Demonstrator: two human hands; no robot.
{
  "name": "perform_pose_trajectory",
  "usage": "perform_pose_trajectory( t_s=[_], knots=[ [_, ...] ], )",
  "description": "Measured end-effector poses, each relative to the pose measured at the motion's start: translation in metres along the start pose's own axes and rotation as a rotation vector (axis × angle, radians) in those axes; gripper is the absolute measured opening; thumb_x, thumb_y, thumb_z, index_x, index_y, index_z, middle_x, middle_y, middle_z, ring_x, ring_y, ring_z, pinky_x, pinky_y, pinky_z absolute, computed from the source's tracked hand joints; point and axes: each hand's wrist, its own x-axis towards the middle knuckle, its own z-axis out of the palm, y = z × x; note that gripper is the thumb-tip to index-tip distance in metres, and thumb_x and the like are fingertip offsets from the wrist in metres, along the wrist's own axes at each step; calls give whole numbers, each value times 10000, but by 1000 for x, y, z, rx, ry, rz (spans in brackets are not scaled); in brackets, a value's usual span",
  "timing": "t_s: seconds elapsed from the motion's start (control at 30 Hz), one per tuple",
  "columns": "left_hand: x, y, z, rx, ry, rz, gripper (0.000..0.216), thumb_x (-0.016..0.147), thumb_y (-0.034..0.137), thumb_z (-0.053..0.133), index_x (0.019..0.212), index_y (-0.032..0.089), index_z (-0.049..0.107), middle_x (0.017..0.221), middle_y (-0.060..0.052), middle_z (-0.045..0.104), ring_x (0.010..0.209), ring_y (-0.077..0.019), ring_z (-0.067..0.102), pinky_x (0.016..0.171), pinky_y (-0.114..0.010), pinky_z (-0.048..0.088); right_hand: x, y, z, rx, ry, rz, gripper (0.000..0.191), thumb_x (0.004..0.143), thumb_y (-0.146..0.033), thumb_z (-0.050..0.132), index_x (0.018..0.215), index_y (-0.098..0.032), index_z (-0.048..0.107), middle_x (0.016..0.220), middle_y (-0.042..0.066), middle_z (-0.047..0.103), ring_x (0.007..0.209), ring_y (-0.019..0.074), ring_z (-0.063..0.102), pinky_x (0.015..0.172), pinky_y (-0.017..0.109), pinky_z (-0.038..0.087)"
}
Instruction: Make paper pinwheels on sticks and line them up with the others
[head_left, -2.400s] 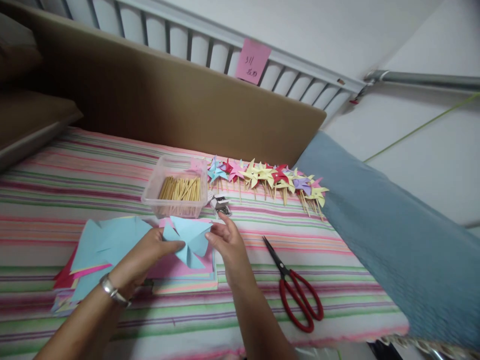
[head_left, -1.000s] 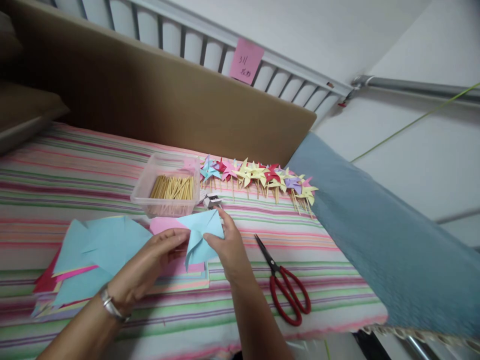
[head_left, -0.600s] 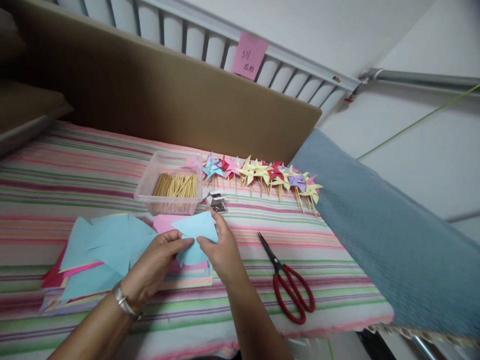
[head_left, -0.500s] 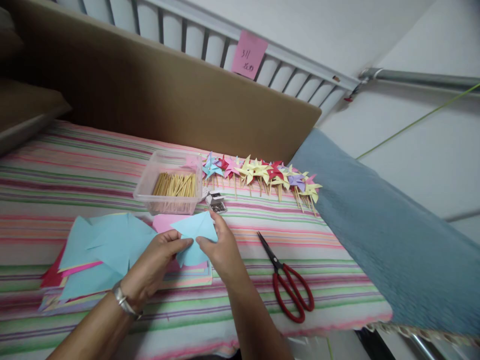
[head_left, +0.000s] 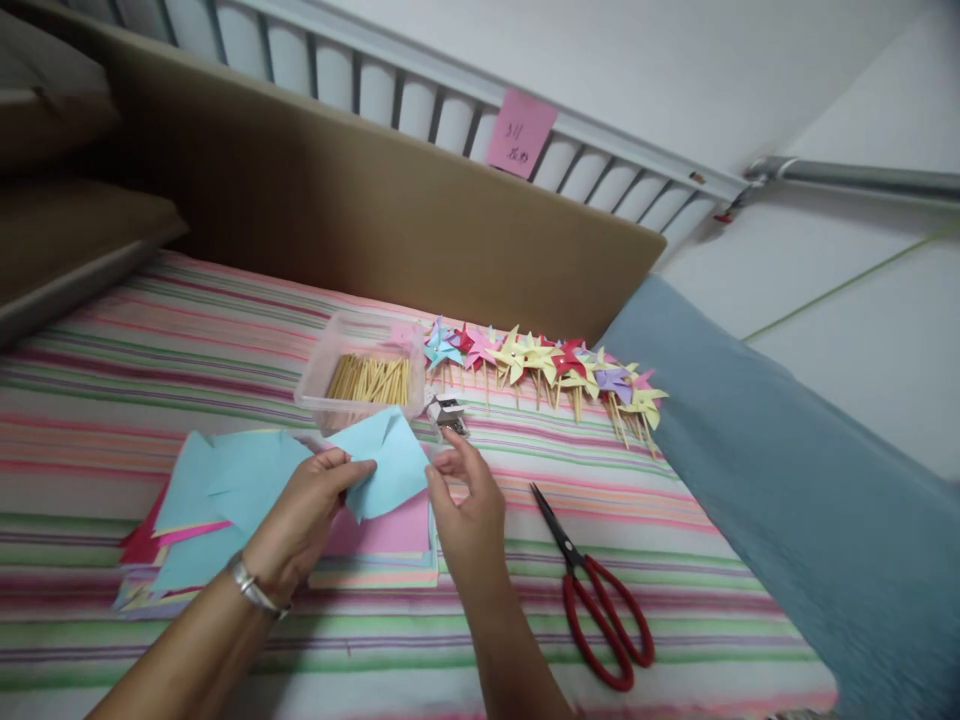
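Note:
Closed in a pinch, my left hand (head_left: 307,515) holds a light blue sheet of paper (head_left: 397,465) by its left side, thumb on top. A flap of the sheet is partly lifted near its top. My right hand (head_left: 472,510) is at the sheet's right edge, fingers apart. Its thumb tip is close to the edge; whether they touch I cannot tell. Its index finger points up by a small open box of tiny metal pins (head_left: 450,415). Under the held sheet lies a stack of coloured paper (head_left: 390,535). More blue cut sheets (head_left: 225,480) are piled to the left.
A clear plastic tub (head_left: 315,385) of thin wooden sticks (head_left: 371,380) stands behind my hands. Several finished paper pinwheels (head_left: 525,355) lie in a row at the back right. Red-handled scissors (head_left: 600,600) rest on the striped cloth to the right. A cardboard panel (head_left: 375,220) stands behind.
My right hand has let go of the blue sheet and its fingers have spread. The sheet's flap has sprung partly back, with the left hand still gripping. The camera view has shifted slightly.

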Motion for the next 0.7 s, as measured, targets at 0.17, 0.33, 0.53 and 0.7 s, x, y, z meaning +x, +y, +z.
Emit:
perform_pose_trajectory(
  t_s=[0.17, 0.33, 0.53, 0.7],
  knots=[
    [4, 19, -13, -131, 40, 5, 246, 564, 213, 760, 557, 168, 519, 517, 63, 530, 483, -87, 477, 473, -207, 372, -14, 1, 12, -279, -11, -483, 407, 797, -23, 509, 1114, -260, 606, 1259, 89, 489, 1201, 246, 423, 976, 461, 388],
    [3, 20, -13, -213, -22, -66, 152, 585, 174, 754, 661, 146, 626, 618, 17, 630, 570, -111, 557, 540, -219, 428, -25, 1, 28, -375, -158, -528, 430, 776, 4, 504, 1064, -287, 636, 1479, 30, 223, 1345, 301, 218, 1038, 526, 314],
    [-4, 20, -5, -214, -4, -46, 255, 579, 165, 752, 489, 161, 514, 433, 68, 502, 404, -60, 422, 405, -188, 325, -26, -3, 29, -373, -205, -501, 203, 800, -89, 562, 855, -245, 681, 1467, 23, 274, 1348, 312, 207, 1046, 532, 295],
    [-4, 18, -2, -184, -32, -37, 286, 567, 173, 756, 487, 169, 481, 435, 75, 460, 415, -60, 396, 417, -192, 306, -22, -4, 23, -335, -216, -445, 161, 820, -129, 553, 829, -217, 687, 1415, 65, 373, 1354, 300, 201, 1053, 507, 281]
  ],
)
